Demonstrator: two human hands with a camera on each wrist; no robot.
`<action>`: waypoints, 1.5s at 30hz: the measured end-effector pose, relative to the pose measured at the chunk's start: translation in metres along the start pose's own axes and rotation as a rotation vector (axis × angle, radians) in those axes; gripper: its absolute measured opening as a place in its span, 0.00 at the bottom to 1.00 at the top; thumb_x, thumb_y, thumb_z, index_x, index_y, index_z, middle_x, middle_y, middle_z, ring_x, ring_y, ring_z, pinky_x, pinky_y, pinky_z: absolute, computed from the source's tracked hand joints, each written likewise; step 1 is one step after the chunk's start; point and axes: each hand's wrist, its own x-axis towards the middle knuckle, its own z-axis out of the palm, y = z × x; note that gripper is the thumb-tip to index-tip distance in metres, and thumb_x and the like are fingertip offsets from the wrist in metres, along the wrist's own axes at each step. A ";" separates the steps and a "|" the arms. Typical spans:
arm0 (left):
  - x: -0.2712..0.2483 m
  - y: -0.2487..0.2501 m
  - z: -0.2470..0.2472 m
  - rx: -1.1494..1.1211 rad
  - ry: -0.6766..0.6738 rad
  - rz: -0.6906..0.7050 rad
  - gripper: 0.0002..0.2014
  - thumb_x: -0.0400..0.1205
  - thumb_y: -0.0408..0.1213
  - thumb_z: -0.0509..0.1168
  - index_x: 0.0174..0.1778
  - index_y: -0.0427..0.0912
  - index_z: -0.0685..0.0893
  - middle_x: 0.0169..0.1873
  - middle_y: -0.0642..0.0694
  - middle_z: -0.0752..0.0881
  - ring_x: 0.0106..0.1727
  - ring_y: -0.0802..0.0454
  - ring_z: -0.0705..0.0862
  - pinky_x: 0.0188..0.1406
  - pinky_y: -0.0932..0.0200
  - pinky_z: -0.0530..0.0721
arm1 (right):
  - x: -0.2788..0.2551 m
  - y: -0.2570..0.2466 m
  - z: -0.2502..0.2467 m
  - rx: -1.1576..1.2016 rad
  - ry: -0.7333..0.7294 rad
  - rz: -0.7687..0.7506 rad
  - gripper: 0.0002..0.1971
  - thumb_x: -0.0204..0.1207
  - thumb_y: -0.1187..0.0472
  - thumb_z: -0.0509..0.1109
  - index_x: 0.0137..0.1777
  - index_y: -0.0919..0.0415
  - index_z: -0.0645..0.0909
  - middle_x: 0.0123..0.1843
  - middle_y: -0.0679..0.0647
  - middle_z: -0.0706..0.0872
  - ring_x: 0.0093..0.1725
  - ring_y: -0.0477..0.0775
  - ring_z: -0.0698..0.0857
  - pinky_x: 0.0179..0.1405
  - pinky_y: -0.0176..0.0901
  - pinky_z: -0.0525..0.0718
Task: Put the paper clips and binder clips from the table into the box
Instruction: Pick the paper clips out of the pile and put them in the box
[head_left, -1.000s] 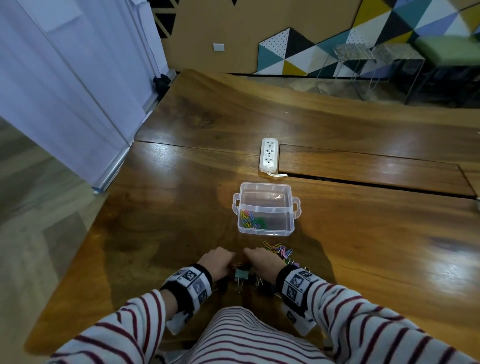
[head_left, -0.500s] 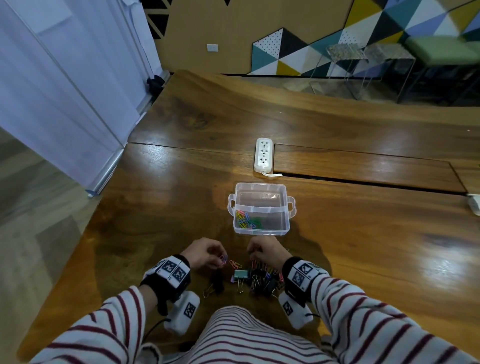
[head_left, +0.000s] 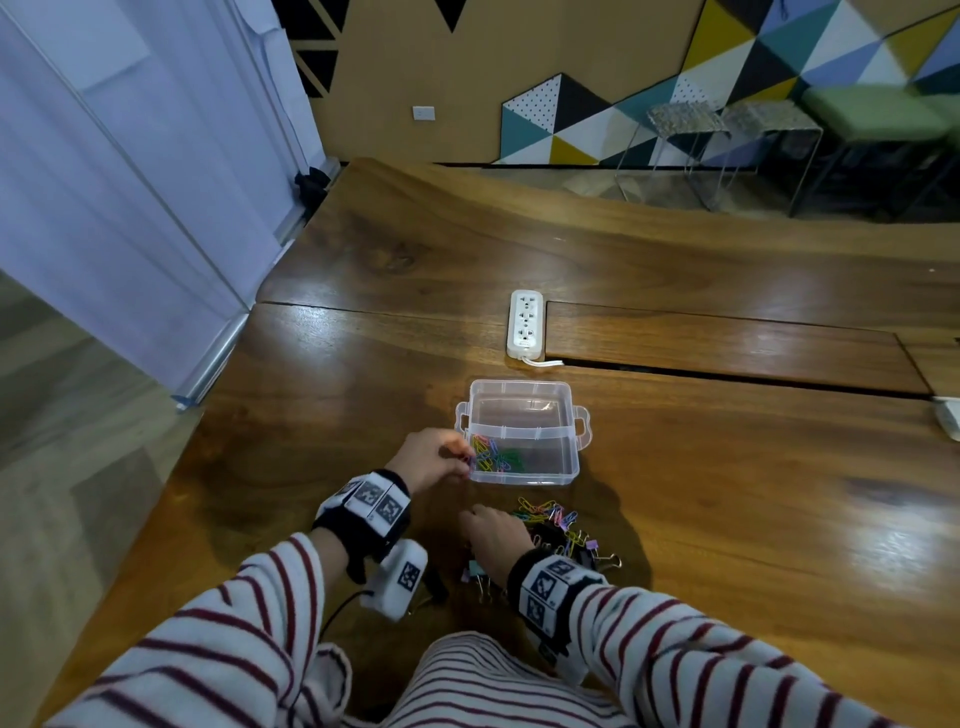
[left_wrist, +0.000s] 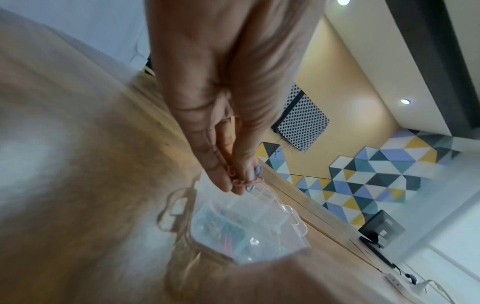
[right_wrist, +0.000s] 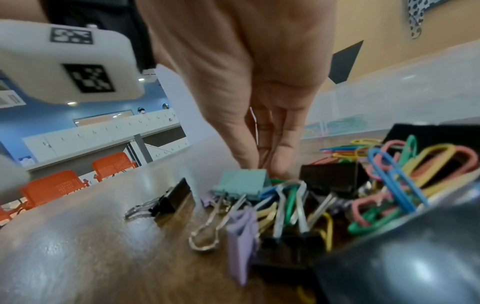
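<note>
A clear plastic box (head_left: 519, 385) stands open on the wooden table, with coloured paper clips (head_left: 494, 457) in its near left corner. My left hand (head_left: 466, 461) is at that corner and pinches a few coloured paper clips (left_wrist: 248, 181) just above the box (left_wrist: 259, 224). A pile of paper clips and binder clips (head_left: 563, 530) lies in front of the box. My right hand (head_left: 470, 519) reaches down onto the pile's left side. Its fingertips (right_wrist: 281, 170) come together behind a teal binder clip (right_wrist: 241, 182), which hides whether they hold anything. Black (right_wrist: 171, 199) and purple (right_wrist: 241, 236) binder clips lie nearer.
A white power strip (head_left: 525, 325) lies beyond the box, beside a long gap (head_left: 727, 371) in the tabletop. A white object (head_left: 949, 415) sits at the right edge. The table's left edge (head_left: 208, 415) drops to the floor.
My left hand has lifted from the pile and moved forward to the box's near left corner with paper clips. My right hand has shifted to the pile's left side.
</note>
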 end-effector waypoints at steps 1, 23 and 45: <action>0.006 0.005 0.000 0.024 0.019 0.028 0.07 0.75 0.25 0.69 0.47 0.34 0.85 0.44 0.39 0.89 0.45 0.48 0.88 0.47 0.62 0.87 | -0.001 0.000 0.000 -0.014 -0.007 -0.004 0.10 0.78 0.70 0.59 0.58 0.67 0.73 0.60 0.64 0.78 0.59 0.66 0.79 0.53 0.57 0.78; -0.037 -0.030 -0.005 0.219 -0.027 -0.039 0.16 0.83 0.27 0.58 0.64 0.44 0.80 0.61 0.47 0.84 0.55 0.61 0.79 0.58 0.66 0.76 | -0.010 0.066 -0.051 0.592 0.115 0.157 0.05 0.70 0.67 0.71 0.43 0.60 0.78 0.44 0.56 0.83 0.46 0.53 0.83 0.51 0.47 0.86; -0.011 -0.015 0.093 0.557 -0.160 0.126 0.23 0.77 0.41 0.69 0.67 0.40 0.73 0.66 0.42 0.72 0.67 0.44 0.74 0.64 0.46 0.78 | -0.010 0.085 -0.033 0.122 0.103 -0.057 0.09 0.75 0.72 0.60 0.52 0.68 0.79 0.52 0.63 0.84 0.52 0.61 0.82 0.55 0.50 0.81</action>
